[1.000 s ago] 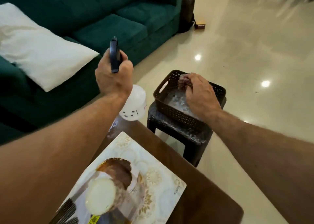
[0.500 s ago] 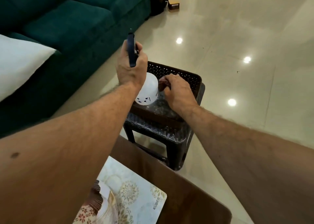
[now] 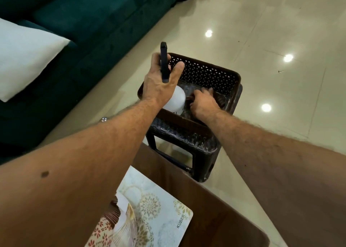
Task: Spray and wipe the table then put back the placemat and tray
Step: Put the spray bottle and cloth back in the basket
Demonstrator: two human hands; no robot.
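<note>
My left hand (image 3: 159, 82) grips the dark trigger head of a white spray bottle (image 3: 176, 100), whose body hangs inside the left part of a dark perforated basket (image 3: 207, 67). My right hand (image 3: 203, 102) is down in the same basket, curled over a brownish cloth (image 3: 188, 99); its fingers are blurred. The brown wooden table (image 3: 224, 218) fills the lower right. A pale floral placemat (image 3: 157, 207) lies on it, partly under my left forearm. A patterned tray (image 3: 119, 226) rests on the placemat at the bottom edge, mostly hidden.
The basket sits on a dark plastic stool (image 3: 187, 140) just beyond the table's far corner. A teal sofa (image 3: 93, 22) with a white pillow (image 3: 24, 53) runs along the left. Glossy tile floor (image 3: 280, 97) lies to the right.
Both hands have gone down into the basket: the spray bottle dropped from above the table corner into it, and my right hand sank deeper with the cloth. The view tilted down.
</note>
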